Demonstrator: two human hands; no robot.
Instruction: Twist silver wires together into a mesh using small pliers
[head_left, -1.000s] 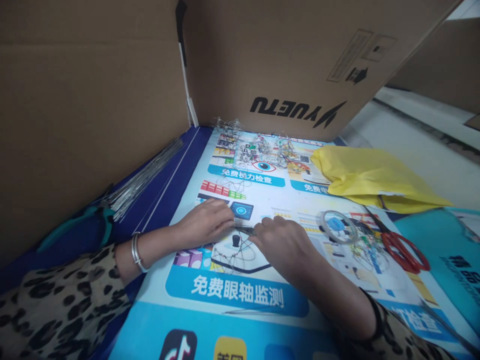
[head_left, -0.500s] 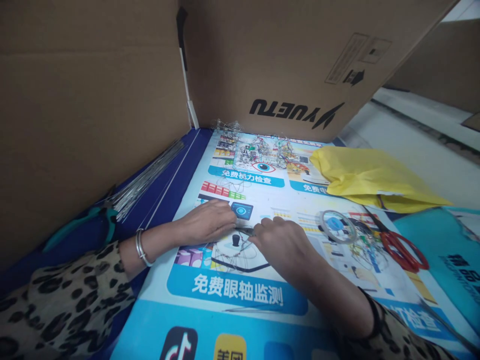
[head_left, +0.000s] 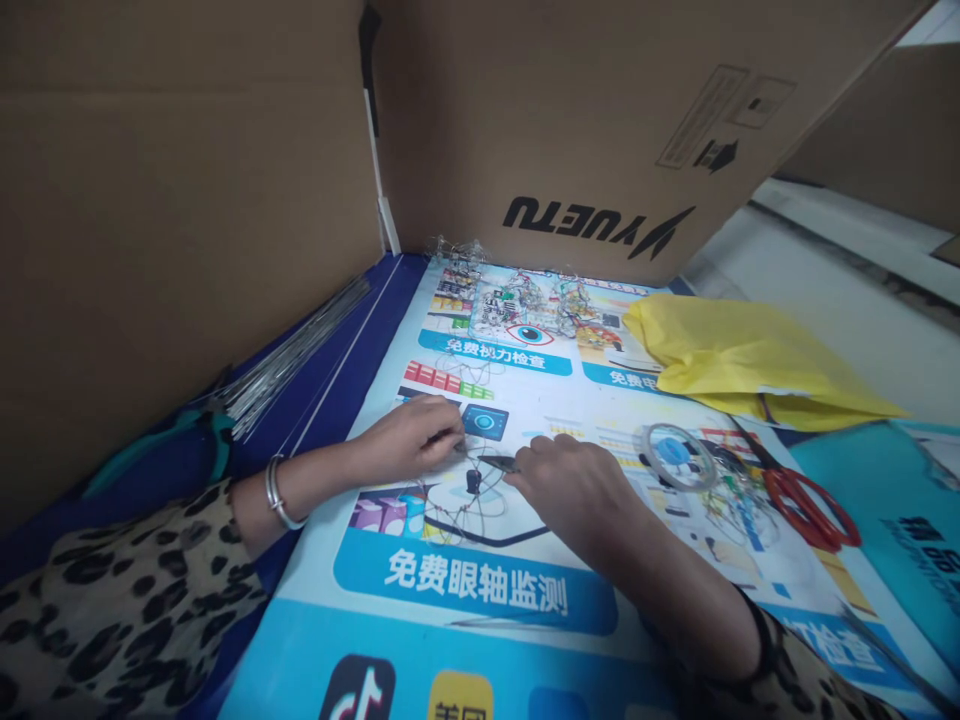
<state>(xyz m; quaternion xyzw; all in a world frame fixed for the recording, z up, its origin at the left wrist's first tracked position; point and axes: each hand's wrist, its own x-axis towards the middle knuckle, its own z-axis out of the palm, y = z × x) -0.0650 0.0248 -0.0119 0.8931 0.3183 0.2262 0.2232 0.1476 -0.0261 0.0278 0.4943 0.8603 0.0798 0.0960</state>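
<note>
My left hand [head_left: 420, 436] is closed in a pinch at the upper edge of a thin wire piece [head_left: 469, 510], which spreads in loops with small beads over the printed sheet. My right hand [head_left: 574, 485] is closed round a dark, pointed metal tool [head_left: 496, 463]. Its handle is hidden in the palm, so whether it is tweezers or fine pliers does not show. The tool's tip points left toward my left fingertips, with a small gap between them. Fine wires run beneath both hands.
Tangled beaded wirework [head_left: 525, 300] lies at the back. Straight wires [head_left: 296, 345] and teal-handled pliers [head_left: 217, 440] are at left. On the right are a tape roll [head_left: 709, 470], red scissors [head_left: 806, 505] and a yellow bag [head_left: 750, 350]. Cardboard walls [head_left: 525, 120] enclose the back and left.
The tool's tip and my left fingertips, close together before, are now slightly apart. My right hand has shifted a little right, and more of the wire loops shows.
</note>
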